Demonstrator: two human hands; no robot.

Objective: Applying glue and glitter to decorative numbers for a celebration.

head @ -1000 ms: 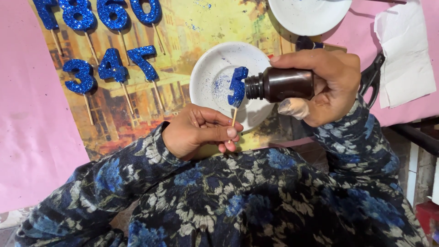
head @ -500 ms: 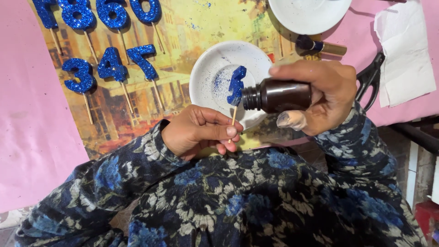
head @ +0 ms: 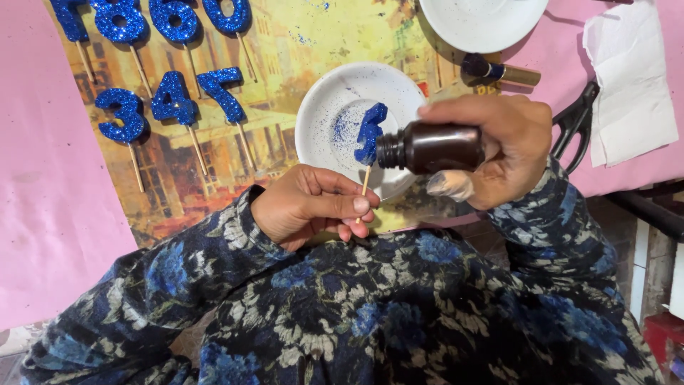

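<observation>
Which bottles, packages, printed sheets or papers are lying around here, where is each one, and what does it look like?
Dark brown bottle: tipped sideways in the right hand, over a white plate.
Printed picture sheet: flat under the plate, yellow and orange street scene.
Small bottle: lying beyond the plate, dark cap, gold body.
White paper napkin: far right on pink cloth, crumpled rectangle.

Much of the dark glass bottle point(head: 433, 147) disappears inside the right hand point(head: 499, 146), its base and far side covered by the curled fingers. The thin stick point(head: 365, 182) of the blue glitter numeral point(head: 370, 132) vanishes into the pinch of the left hand point(head: 310, 205). Far above the hands, the top row of glitter numerals point(head: 153, 18) and a second white dish point(head: 484, 21) are cut by the upper edge. Right of the bottle hand, black handles point(head: 573, 125) show only in part.
</observation>
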